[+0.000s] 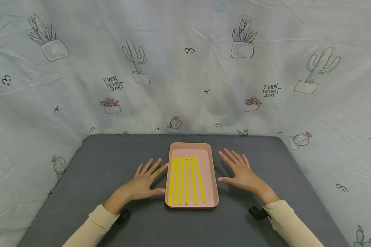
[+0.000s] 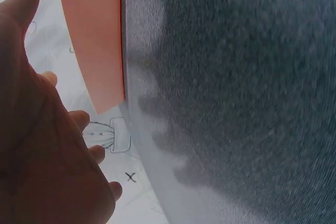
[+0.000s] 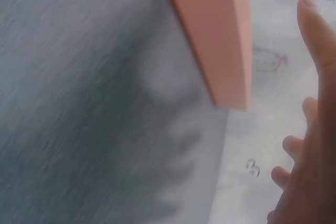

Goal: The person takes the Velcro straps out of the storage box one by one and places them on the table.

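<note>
A shallow pink tray (image 1: 209,181) sits on the table, its long sides running away from me. Inside lie several flat yellow strips (image 1: 187,181), side by side, with wider heads in a row toward the far end; the rightmost slants. My left hand (image 1: 145,181) spreads its fingers at the tray's left side, thumb and index fingertips right at the rim. On the other side, my right hand (image 1: 241,173) has its fingers spread a short way off the right rim. Neither hand holds anything. Both wrist views show the tray's outer wall (image 2: 97,35) beyond the palm.
The grey table (image 1: 126,151) extends around the tray. Behind it hangs a white cloth (image 1: 185,79) printed with potted cacti, which also comes down at both sides. A black band (image 1: 123,216) shows at the left wrist and another black device (image 1: 258,213) at the right.
</note>
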Tool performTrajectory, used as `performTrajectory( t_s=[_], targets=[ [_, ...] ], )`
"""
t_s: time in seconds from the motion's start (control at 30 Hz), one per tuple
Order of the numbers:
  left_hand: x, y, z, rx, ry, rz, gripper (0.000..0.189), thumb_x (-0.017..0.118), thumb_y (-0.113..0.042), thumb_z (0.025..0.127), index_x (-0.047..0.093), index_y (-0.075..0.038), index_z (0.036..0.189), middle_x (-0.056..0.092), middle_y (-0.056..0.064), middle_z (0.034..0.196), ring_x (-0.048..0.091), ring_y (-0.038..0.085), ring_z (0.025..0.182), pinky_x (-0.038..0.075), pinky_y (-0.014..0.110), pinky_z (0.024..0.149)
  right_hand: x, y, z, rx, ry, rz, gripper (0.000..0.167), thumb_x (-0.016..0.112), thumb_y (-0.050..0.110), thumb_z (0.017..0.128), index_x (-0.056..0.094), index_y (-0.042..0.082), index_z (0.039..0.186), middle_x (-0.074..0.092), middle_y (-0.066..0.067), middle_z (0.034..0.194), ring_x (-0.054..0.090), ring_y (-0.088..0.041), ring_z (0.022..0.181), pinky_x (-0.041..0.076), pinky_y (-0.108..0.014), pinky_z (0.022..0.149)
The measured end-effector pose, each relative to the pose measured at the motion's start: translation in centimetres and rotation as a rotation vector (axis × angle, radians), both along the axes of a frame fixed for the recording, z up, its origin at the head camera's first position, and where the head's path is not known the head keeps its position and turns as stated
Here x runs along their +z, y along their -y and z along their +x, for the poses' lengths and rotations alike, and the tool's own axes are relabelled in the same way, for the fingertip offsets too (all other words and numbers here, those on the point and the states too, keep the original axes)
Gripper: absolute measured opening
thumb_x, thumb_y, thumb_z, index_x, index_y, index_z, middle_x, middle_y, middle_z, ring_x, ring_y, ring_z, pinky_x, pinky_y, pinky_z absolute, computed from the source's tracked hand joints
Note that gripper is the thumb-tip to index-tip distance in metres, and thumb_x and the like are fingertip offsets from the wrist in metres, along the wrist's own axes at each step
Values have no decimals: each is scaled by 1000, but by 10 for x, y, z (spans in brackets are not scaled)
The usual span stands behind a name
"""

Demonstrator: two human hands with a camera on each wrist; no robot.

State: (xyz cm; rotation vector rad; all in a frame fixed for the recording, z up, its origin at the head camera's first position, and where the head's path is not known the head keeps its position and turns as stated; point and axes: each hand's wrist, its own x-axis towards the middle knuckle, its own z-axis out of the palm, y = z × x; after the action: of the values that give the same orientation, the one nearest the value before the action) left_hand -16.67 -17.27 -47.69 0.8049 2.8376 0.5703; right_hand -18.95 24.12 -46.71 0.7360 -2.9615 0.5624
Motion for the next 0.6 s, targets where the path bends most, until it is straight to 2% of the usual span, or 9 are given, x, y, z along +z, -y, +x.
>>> performTrajectory(
  t_s=[0.13,0.37,0.6],
  targets=[
    [-3,-1,1,-10,21,-21,89,62,-60,89,18,-27,160,11,12,168,7,46,154,6,72,116,5,13,-5,28,23,-49,105,74,59,79,14,31,160,20,-8,167,20,-39,152,8,-68,118],
    [-8,-6,2,-12,51,-30,87,60,-61,91,20,-26,160,14,13,168,8,46,154,5,73,115,13,30,-13,48,82,-134,111,82,56,73,19,24,160,26,-4,165,25,-32,152,14,-63,120],
    [-10,-8,0,-10,65,-43,89,57,-66,90,19,-27,160,14,12,168,7,45,154,5,73,116,18,50,-22,28,141,-182,105,85,47,75,25,25,159,30,-9,163,27,-38,150,26,-69,114]
  ],
)
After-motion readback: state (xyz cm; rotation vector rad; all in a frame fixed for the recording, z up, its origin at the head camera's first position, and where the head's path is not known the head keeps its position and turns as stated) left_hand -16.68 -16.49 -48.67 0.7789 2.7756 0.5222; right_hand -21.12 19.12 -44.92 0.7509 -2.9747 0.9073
